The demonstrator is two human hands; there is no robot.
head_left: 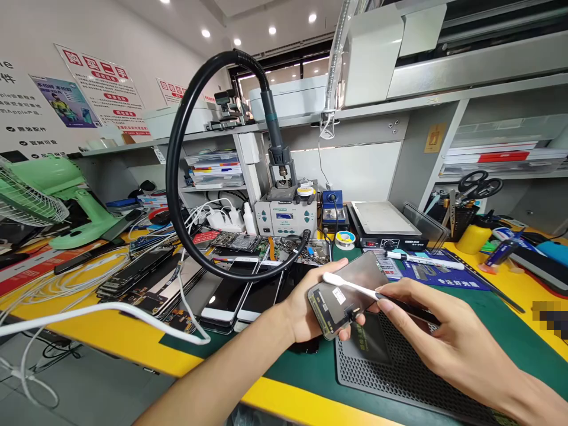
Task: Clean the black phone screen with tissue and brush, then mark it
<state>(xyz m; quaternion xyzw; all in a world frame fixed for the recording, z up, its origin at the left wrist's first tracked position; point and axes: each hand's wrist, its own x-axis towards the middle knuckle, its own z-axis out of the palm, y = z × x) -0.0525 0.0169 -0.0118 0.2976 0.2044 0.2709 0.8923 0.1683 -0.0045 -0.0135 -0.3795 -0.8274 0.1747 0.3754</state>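
Note:
My left hand (306,305) is wrapped round a phone screen (355,278), its grey back side tilted up toward me. A small white label and a dark flex cable show on that back. In my right hand (437,331) is a slim toothbrush (352,285) with a white head and neck and a dark handle, pinched between thumb and fingers. The brush head lies over the upper left edge of the screen; its bristles are hidden, so I cannot tell whether it touches. Beneath both hands is a dark perforated mat (377,376) on the green work mat (306,378).
Stacked phones (226,299) and loose screens (151,284) lie to the left among white cables (102,310). A hot air station (286,216) with a looping black hose (173,160) stands behind. Further right are a heating plate (384,222), a marker pen (426,260) and scissors (479,184).

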